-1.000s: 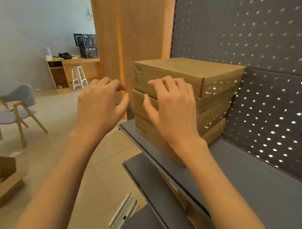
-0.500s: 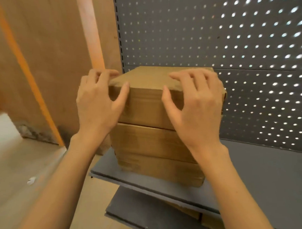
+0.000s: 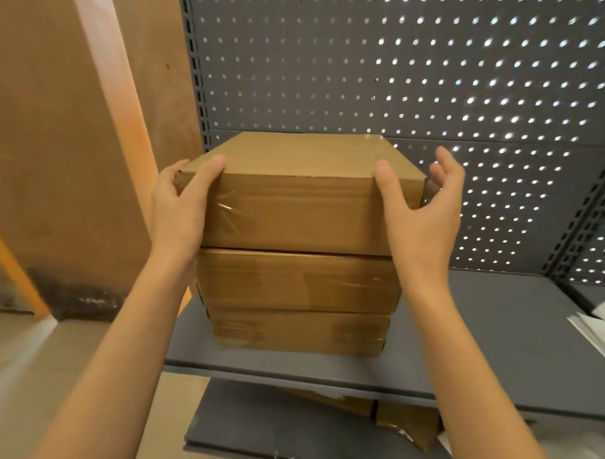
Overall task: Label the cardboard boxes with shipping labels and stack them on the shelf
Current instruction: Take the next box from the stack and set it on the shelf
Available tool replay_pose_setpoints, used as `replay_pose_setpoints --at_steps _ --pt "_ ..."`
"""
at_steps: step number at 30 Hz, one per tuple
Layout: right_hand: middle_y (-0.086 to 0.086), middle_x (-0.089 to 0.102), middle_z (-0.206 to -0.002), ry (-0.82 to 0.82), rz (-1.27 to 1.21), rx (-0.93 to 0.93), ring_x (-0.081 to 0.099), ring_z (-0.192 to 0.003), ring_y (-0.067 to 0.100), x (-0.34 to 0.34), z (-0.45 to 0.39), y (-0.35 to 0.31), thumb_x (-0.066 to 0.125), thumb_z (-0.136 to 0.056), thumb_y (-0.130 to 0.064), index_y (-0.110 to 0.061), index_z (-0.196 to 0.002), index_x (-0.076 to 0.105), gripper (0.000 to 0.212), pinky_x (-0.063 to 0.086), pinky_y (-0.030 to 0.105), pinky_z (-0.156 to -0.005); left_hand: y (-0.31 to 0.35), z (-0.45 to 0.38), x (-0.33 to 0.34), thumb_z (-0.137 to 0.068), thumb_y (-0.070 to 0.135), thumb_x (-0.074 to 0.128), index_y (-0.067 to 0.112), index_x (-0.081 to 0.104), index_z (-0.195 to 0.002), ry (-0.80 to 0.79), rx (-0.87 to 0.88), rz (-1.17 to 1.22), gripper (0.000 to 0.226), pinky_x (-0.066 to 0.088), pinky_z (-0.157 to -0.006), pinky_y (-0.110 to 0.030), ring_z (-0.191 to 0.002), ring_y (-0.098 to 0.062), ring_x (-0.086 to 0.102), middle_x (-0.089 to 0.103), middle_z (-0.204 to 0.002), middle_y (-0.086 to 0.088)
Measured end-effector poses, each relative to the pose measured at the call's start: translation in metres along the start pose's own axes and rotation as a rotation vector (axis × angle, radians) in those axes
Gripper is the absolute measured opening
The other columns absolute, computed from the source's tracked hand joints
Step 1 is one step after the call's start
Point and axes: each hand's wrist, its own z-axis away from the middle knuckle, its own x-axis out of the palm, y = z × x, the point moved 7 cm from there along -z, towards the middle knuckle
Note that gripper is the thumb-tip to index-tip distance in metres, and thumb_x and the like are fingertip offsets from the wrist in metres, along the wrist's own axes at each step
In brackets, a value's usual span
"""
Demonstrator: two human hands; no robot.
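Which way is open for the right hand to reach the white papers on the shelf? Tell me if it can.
Probably yes. The right hand sits at the top box, and only bare shelf lies between it and the white papers at the right edge.

A single view is given, taken from a head-worn wide-angle camera. The scene is looked at forward and slightly downward, straight toward the perforated back panel [image 3: 419, 79] of a grey shelf [image 3: 479, 338]. A stack of cardboard boxes [image 3: 293, 263] is held at the centre, seen close, within arm's reach, and from a little above its top. Both forearms are seen entering from the lower edge. Straight lines are bent near the frame edges.
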Motion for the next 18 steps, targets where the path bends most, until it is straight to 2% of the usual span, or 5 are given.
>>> replay_pose_setpoints --at_steps 4,9,14,16,18 --pt "-0.010 0.039 -0.142 -0.085 -0.126 0.260 0.037 -0.129 0.006 0.007 0.002 0.018 0.064 -0.079 -0.055 -0.026 -0.146 0.029 0.081 0.033 0.031 -0.108 -0.006 0.001 0.007 -0.081 0.047 0.063 0.023 0.061 -0.114 -0.100 -0.096 0.125 0.040 0.045 -0.054 -0.008 -0.075 0.006 0.061 0.066 -0.099 0.013" --pt "-0.010 0.051 -0.135 -0.114 -0.147 0.380 0.047 -0.123 0.010 0.011 0.003 0.028 0.064 -0.064 -0.070 -0.025 -0.137 0.045 0.088 0.040 0.038 -0.105 -0.006 0.003 0.009 -0.082 0.043 0.064 0.025 0.064 -0.102 -0.126 -0.146 0.193 0.027 0.044 -0.049 -0.007 -0.066 0.007 0.063 0.068 -0.094 0.011" --pt "-0.011 0.061 -0.119 -0.180 -0.202 0.382 0.055 -0.108 0.006 0.010 0.003 0.024 0.064 -0.078 -0.057 -0.023 -0.120 0.060 0.055 0.045 0.024 -0.083 -0.003 0.005 0.008 -0.081 0.040 0.065 0.025 0.065 -0.090 -0.111 -0.132 0.211 0.018 0.043 -0.047 -0.008 -0.063 0.004 0.062 0.067 -0.087 0.009" --pt "-0.010 0.062 -0.117 -0.174 -0.208 0.359 0.057 -0.108 0.007 0.007 0.003 0.023 0.065 -0.077 -0.057 -0.022 -0.118 0.061 0.054 0.047 0.025 -0.086 0.000 0.008 0.008 -0.082 0.038 0.065 0.025 0.064 -0.087 -0.111 -0.116 0.224 0.015 0.043 -0.046 -0.008 -0.059 0.005 0.061 0.065 -0.083 0.010" --pt "-0.010 0.059 -0.125 -0.168 -0.214 0.340 0.054 -0.115 0.008 0.006 0.004 0.020 0.067 -0.070 -0.063 -0.023 -0.125 0.057 0.069 0.045 0.033 -0.098 0.005 0.011 0.008 -0.083 0.036 0.064 0.024 0.063 -0.087 -0.113 -0.084 0.242 0.013 0.043 -0.047 -0.008 -0.057 0.007 0.060 0.064 -0.081 0.011"
